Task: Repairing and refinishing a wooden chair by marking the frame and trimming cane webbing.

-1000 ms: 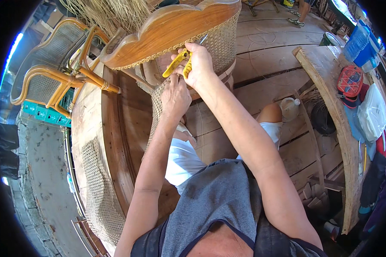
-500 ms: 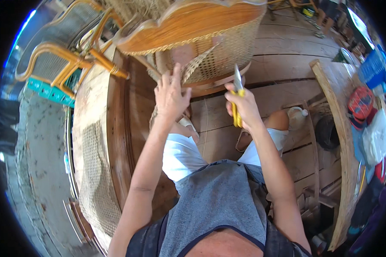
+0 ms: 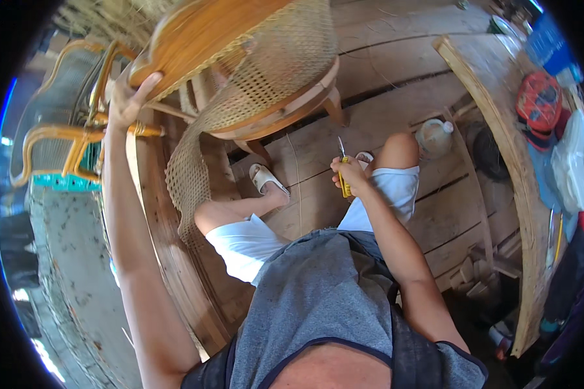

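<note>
My left hand (image 3: 127, 100) grips the left end of a chair's curved wooden top rail (image 3: 204, 39), its thumb over the edge. Below the rail, woven cane webbing (image 3: 259, 91) spans the chair's frame. A loose length of the same webbing (image 3: 187, 175) droops from the chair to beside my left knee. My right hand (image 3: 352, 174) is closed around yellow-handled scissors (image 3: 345, 188), held over the floor between my knees and apart from the chair. Their blades (image 3: 341, 145) point away from me.
A rattan armchair (image 3: 61, 123) stands at the left beside a wooden bench (image 3: 175, 259). To the right is a thick-edged wooden board (image 3: 496, 117) with a red cap (image 3: 540, 97) and white plastic bag (image 3: 572, 168) beyond it. A translucent jug (image 3: 435, 138) sits by my right knee.
My left hand has left the webbing and moved out to the chair's top rail. The chair sits further left in view, with webbing draped toward my left knee. The scissors have lowered toward me.
</note>
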`<state>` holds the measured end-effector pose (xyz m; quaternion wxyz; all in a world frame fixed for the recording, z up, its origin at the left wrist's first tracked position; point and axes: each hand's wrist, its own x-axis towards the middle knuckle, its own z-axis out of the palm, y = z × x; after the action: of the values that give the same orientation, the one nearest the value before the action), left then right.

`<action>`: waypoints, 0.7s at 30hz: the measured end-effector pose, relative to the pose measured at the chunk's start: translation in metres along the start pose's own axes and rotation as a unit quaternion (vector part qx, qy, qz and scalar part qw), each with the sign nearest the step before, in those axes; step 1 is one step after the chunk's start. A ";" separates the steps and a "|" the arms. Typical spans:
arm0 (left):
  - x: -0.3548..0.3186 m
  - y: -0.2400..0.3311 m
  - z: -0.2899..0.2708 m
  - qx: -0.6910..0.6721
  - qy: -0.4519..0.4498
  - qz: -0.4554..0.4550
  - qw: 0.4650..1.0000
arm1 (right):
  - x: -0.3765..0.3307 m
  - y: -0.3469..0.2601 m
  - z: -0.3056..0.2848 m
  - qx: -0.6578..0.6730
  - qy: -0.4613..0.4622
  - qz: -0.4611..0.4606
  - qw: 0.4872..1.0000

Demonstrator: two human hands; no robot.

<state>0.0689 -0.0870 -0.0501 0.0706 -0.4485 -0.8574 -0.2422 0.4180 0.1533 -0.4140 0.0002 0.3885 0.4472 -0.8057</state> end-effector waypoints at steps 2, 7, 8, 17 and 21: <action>0.005 0.009 0.009 -0.006 0.020 0.011 1.000 | 0.004 0.003 -0.006 0.058 0.015 0.011 0.998; 0.012 0.064 0.031 0.009 0.077 -0.016 0.997 | 0.022 0.003 -0.019 0.152 0.002 -0.026 0.988; 0.016 0.082 0.039 0.031 0.094 -0.028 0.995 | 0.024 0.002 -0.022 0.166 0.025 -0.015 0.986; 0.045 0.262 0.113 0.177 0.236 0.010 0.955 | 0.014 0.002 -0.037 0.262 0.137 -0.004 0.955; 0.059 0.275 0.123 0.160 0.176 -0.037 0.971 | -0.001 0.014 -0.044 0.196 0.121 -0.003 0.973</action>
<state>0.2668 0.1470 -0.0411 0.2822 -0.3498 -0.8751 -0.1796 0.4509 0.1761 -0.4364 -0.1329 0.4740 0.2781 -0.8248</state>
